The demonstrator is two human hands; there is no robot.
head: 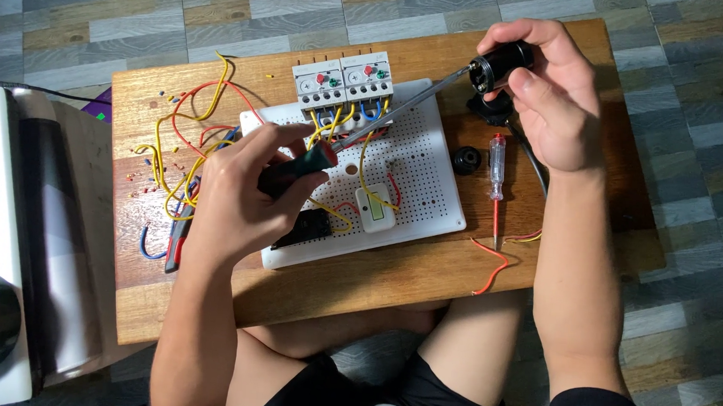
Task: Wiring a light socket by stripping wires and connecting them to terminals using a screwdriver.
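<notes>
Seated at a low wooden table (356, 290), a person closes the left hand (241, 191) around a dark-handled screwdriver (357, 132), its tip set into a small black cylindrical fitting (500, 65) clasped in the right hand (552, 93) above the white perforated board (417, 177). With the fitting held in mid-air, the tip could slip and jab the fingers. Two grey-and-white relay blocks (344, 81) with red and blue dials stand at the board's far edge.
</notes>
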